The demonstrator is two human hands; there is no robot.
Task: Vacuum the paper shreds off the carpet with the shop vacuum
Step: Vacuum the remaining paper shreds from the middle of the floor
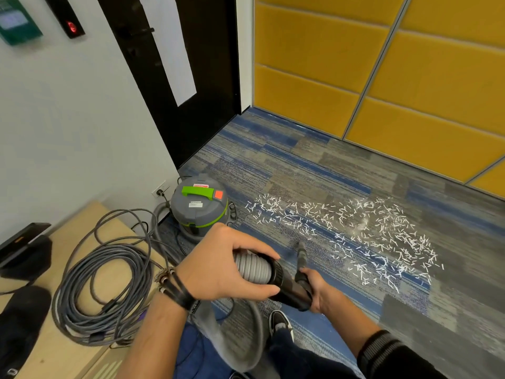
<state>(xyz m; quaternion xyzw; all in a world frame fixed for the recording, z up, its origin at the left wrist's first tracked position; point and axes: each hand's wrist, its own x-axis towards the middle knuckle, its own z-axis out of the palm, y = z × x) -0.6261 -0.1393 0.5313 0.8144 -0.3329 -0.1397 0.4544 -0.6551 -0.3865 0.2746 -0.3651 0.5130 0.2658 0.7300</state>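
Paper shreds (pixel 355 236) litter the striped carpet (pixel 300 160) below yellow panels (pixel 314 91), shop vacuum (pixel 199 212) by the door (pixel 213 77). Left hand (pixel 218 266) grips the hose (pixel 254 266), right hand (pixel 315 287) the nozzle (pixel 302 253).

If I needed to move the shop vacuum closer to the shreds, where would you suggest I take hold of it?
Probably by the green handle on top of the shop vacuum, reaching down from above: it is a raised bar spanning the top, and the vacuum stands upright.
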